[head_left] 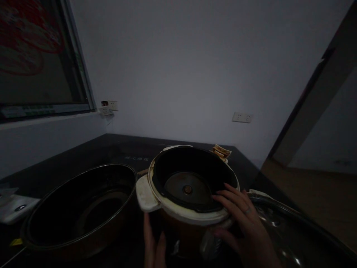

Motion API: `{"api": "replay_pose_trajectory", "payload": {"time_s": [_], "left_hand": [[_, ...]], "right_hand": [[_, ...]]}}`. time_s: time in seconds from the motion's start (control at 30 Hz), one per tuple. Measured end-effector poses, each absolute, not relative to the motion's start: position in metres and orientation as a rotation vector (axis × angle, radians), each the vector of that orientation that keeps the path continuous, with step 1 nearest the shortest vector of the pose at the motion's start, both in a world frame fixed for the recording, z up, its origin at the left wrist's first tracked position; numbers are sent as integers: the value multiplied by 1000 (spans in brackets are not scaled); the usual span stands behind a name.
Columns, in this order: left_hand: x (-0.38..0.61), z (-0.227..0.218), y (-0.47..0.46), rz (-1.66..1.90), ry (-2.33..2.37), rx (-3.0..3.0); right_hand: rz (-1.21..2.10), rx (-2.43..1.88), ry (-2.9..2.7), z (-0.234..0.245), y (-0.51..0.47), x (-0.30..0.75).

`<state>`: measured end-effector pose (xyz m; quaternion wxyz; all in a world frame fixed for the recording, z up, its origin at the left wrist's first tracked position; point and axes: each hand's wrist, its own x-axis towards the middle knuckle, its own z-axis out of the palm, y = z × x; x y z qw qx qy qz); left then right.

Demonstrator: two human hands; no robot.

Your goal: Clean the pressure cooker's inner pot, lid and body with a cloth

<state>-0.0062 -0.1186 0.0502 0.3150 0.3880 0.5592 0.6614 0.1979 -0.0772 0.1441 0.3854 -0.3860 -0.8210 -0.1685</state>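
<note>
In front of me stands an electric cooker with a pale, stained rim, a dark body and no inner pot. A round heating plate with a button in the centre shows at its bottom. My right hand, a ring on one finger, grips the rim at the right, fingertips over the inner edge and thumb outside. My left hand is against the cooker's lower left side, under the white side handle; only part of its fingers shows. To the left sits a wide dark pot.
At the right lies a glass lid with a metal rim. A stained pale piece stands behind the cooker. A white object is at far left. Wall sockets are above the dark countertop.
</note>
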Motion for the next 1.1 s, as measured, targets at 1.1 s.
{"api": "replay_pose_trajectory", "payload": {"time_s": [1.1], "left_hand": [[-9,79,-73,1606,1230,2695]], "right_hand": [[-66,-766,-1474,90,-134,114]]}}
